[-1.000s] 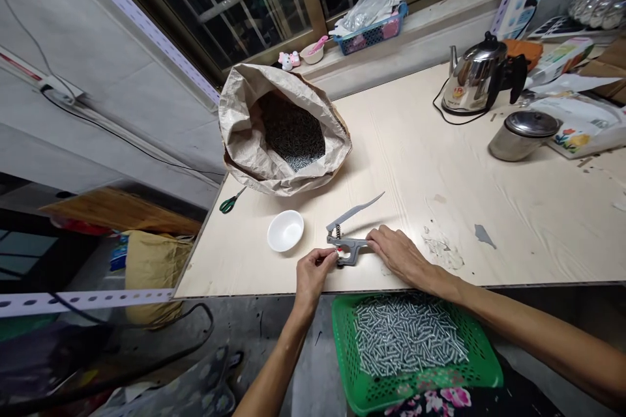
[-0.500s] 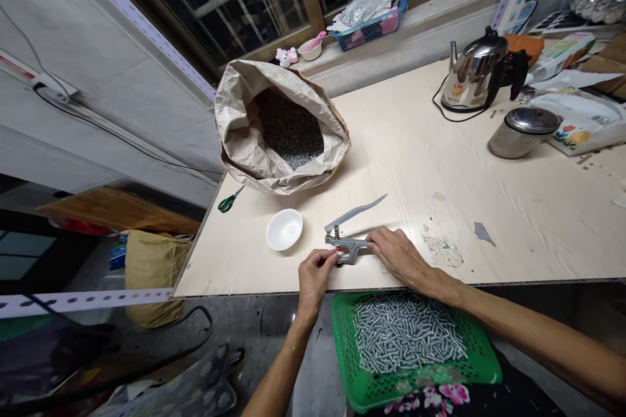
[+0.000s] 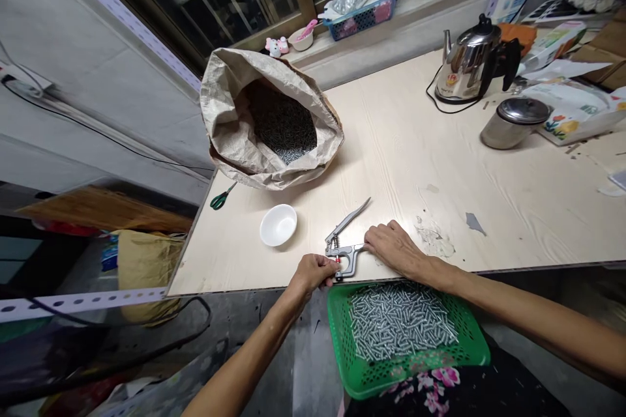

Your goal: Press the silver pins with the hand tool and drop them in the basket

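A pair of grey snap fastener pliers (image 3: 348, 251) lies at the table's front edge, its spring-loaded upper handle raised and its jaws towards the left. My right hand (image 3: 395, 249) is closed round the end of the lower handle. At the jaws, beside the red tip, my left hand (image 3: 314, 272) is pinched together; whatever it holds is too small to make out. Left of the pliers stands a white bowl (image 3: 278, 225). Below the table edge, a green basket (image 3: 342, 365) on the lap holds many small silvery metal pieces (image 3: 401, 322).
An open woven sack (image 3: 222, 111) of small dark and silvery metal pieces stands at the back left. Green-handled scissors (image 3: 220, 200) lie near the left edge. A kettle (image 3: 469, 65) and a lidded metal pot (image 3: 511, 125) stand at the back right.
My left hand has shifted slightly down at the jaws, with its forearm more to the left. The pliers have tilted, and the raised handle's tip is further left.
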A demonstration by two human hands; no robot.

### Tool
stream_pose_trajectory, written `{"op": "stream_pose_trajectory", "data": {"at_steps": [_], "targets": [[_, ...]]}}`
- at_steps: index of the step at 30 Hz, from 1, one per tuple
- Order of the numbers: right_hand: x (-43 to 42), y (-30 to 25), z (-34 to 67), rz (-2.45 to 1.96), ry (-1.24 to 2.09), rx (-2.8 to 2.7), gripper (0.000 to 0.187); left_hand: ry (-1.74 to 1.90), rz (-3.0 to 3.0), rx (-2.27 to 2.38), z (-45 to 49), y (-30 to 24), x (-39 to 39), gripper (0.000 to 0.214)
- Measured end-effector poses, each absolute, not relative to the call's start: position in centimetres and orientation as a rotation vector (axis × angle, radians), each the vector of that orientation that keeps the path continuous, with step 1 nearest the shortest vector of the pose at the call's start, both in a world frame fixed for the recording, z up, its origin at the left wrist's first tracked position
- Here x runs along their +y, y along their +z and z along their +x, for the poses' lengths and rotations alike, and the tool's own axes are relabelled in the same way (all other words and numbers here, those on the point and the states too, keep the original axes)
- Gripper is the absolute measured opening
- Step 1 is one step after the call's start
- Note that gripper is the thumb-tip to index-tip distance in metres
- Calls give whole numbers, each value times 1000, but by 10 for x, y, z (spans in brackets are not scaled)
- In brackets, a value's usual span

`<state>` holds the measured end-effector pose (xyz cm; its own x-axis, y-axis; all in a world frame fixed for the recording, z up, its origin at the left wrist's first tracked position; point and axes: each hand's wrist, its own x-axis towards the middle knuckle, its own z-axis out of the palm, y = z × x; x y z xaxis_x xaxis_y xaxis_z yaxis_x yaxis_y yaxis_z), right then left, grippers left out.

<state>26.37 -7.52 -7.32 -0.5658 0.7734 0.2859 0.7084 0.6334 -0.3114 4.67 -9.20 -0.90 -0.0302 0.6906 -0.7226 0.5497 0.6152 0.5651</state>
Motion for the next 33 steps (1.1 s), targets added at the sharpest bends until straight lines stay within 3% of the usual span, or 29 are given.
{"op": "stream_pose_trajectory", "data": {"at_steps": [6,11,15,24,30,33], "targets": [[-74,-62,270,-1128,238,-2517,15,160,957,1699,49,-6,-96,19],[-48,-53,284,-1050,358,-2546,75,156,952,1709,48,-9,-97,25],[-24,-47,284,-995,475,-2705,94,189,926,1699,48,-10,-99,25],[-24,-33,276,-1042,467,-2769,68,131,994,1727,46,-13,-102,27],[-38,-30,273,-1088,501,-2717,44,311,1999,1825,63,-11,-110,22],[-46,-28,273,-1112,494,-2681,39,298,2367,1561,78,-15,-96,45]]}}
